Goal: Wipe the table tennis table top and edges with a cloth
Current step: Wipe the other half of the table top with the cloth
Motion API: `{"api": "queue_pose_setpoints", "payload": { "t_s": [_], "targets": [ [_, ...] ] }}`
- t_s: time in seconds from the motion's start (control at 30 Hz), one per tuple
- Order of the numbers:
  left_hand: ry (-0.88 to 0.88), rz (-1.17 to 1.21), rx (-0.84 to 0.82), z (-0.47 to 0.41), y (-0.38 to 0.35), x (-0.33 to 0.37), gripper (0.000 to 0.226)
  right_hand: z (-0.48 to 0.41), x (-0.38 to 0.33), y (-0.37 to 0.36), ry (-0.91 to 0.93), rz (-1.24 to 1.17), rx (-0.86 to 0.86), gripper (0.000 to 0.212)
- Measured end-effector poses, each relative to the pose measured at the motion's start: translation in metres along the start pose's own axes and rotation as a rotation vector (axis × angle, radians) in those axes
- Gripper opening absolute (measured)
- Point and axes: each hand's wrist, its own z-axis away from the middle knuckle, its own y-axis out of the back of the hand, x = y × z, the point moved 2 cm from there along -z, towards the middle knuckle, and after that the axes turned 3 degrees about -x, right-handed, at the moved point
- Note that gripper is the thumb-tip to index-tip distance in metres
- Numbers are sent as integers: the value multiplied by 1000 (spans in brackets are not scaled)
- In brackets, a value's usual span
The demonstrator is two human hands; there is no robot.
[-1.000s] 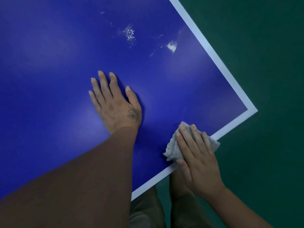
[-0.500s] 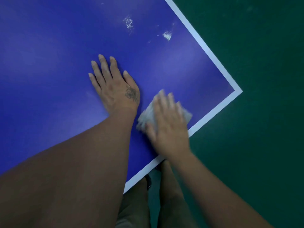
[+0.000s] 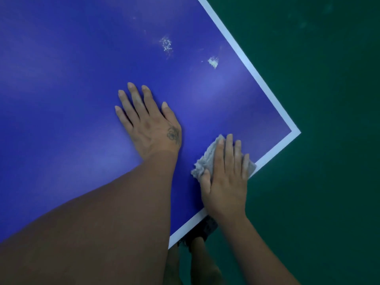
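My right hand (image 3: 225,182) lay flat on the grey cloth (image 3: 205,159), fingers straight, pressing it onto the blue tabletop (image 3: 61,79) rather than gripping it. The cloth sat just inside the near white edge line (image 3: 273,151). My left hand (image 3: 148,124) rested palm-down at nine o'clock from the cloth, fingers spread, grasping nothing.

Since the cloth was only pinned under my palm, I judged that a push toward four o'clock could carry it over the edge onto the green floor (image 3: 329,182). My left forearm blocked any sweep toward nine o'clock. The table corner (image 3: 296,132) stood near at two o'clock, leaving little room there. Open tabletop stretched toward twelve o'clock, where two white smudges (image 3: 166,44) (image 3: 213,62) looked unwiped and a light pass might only smear them.
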Motion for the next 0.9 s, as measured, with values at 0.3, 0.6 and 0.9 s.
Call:
{"api": "queue_pose_setpoints", "payload": {
  "t_s": [0.3,0.6,0.9],
  "targets": [
    [16,-8,-7,-4,-4,2,70,-183,21,30,26,-33,19,73],
    [18,-14,38,-3,-4,3,69,-85,19,13,340,-61,0,63],
    [19,49,102,-3,1,4,63,-270,31,46,614,27,23,70]
  ]
}}
